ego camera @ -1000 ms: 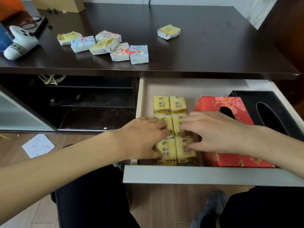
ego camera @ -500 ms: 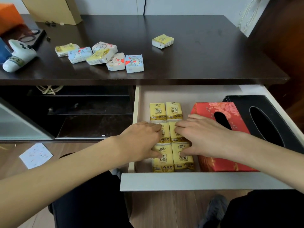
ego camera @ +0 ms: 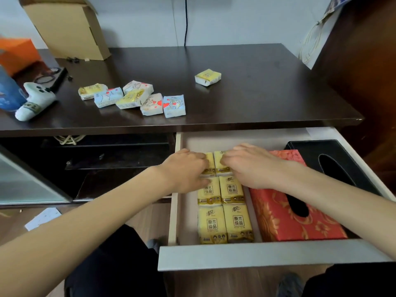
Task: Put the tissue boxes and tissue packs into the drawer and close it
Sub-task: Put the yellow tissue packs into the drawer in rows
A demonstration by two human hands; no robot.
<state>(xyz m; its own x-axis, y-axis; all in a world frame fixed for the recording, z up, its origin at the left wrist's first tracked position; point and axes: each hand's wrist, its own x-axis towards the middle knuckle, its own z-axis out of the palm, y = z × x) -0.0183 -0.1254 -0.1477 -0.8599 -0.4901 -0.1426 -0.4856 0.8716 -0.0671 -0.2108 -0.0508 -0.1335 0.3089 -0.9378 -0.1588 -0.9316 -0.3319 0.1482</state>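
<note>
The open drawer (ego camera: 257, 254) under the dark desk (ego camera: 257, 93) holds several yellow tissue packs (ego camera: 222, 224) in two columns. Right of them lie a red floral tissue box (ego camera: 285, 217) and a black tissue box (ego camera: 334, 166). My left hand (ego camera: 184, 168) and my right hand (ego camera: 250, 166) meet over the far pair of yellow packs (ego camera: 216, 163). Each hand's curled fingers pinch one pack of that pair. Several loose patterned packs (ego camera: 132, 97) and one yellow pack (ego camera: 207, 77) lie on the desk.
A cardboard box (ego camera: 68, 28) leans at the desk's back left. An orange box (ego camera: 17, 52), a blue object (ego camera: 8, 91) and a white game controller (ego camera: 34, 101) sit at the left edge. A sheet of paper (ego camera: 42, 218) lies on the floor. My knees are below the drawer front.
Both hands have moved from the middle pair of yellow packs back to the far pair. The camera has tilted up, showing more of the wall.
</note>
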